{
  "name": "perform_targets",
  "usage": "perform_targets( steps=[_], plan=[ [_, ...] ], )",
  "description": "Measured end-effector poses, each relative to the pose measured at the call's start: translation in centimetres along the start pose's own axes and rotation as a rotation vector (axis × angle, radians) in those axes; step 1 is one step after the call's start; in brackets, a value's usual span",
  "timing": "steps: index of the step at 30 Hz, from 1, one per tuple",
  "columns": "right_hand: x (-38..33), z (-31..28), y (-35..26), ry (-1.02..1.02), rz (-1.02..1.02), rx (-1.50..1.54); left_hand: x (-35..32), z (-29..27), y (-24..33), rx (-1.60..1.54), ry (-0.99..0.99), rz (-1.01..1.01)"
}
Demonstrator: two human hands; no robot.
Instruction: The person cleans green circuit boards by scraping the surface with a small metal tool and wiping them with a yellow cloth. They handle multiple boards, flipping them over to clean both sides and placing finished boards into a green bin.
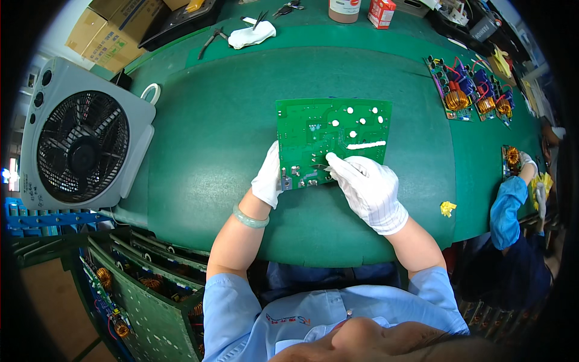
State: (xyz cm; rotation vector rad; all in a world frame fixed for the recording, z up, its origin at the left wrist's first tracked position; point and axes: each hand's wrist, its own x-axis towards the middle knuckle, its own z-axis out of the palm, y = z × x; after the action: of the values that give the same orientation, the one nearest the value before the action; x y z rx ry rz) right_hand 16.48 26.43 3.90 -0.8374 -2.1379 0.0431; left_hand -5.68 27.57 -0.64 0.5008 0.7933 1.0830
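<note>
you sit at a green table [199, 151] in a work room, and your blue sleeves come up from the bottom edge. low on your left is a rack of green boards [145, 295] with copper coils. your left hand [269, 178], in a white glove, has its fingers together on the left edge of the green circuit board [332, 140], pressing it flat. your right hand [368, 187], also in a white glove, is pinched shut on a small thin tool [319, 167] whose tip touches the board. the tool is too small to tell what it is. the board lies flat in the middle of the table, just in front of you. a bit of yellow scrap [447, 209] lies to your right. a grey fan [81, 139] stands at your left. on the right, another person's hand [528, 161] is by a small board, and that person is mostly cut off. farther back are finished boards with coils [470, 90], a white cloth [252, 35], pliers, a jar and brown boxes [114, 27], partly cut off at the top
</note>
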Motion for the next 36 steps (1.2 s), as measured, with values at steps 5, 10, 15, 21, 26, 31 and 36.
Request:
perform_targets(
  steps=[5,10,15,21,26,31,36],
  plan=[
    [-0.1,0.1,0.2,-0.002,0.003,0.001,-0.1,0.1,0.1,0.017,0.053,-0.01],
    [0.0,0.0,0.0,-0.013,0.005,0.001,-0.1,0.2,0.1,0.075,0.036,-0.003],
    [0.1,0.0,0.0,-0.016,-0.006,0.003,-0.1,0.4,0.3,-0.012,0.028,-0.034],
    [0.3,-0.1,-0.4,0.006,0.021,0.047,0.2,-0.1,-0.2,0.024,0.05,-0.01],
    [0.2,-0.2,0.4,0.031,0.105,0.113,0.4,-0.7,-0.5,0.012,0.029,0.01],
    [0.8,-1.0,1.6,0.205,0.268,0.221,0.5,-0.5,-0.4,0.033,0.09,-0.003],
    [1.2,-2.4,5.8,0.352,0.646,0.189,0.3,0.1,-0.1,0.026,0.128,-0.027]
  ],
)
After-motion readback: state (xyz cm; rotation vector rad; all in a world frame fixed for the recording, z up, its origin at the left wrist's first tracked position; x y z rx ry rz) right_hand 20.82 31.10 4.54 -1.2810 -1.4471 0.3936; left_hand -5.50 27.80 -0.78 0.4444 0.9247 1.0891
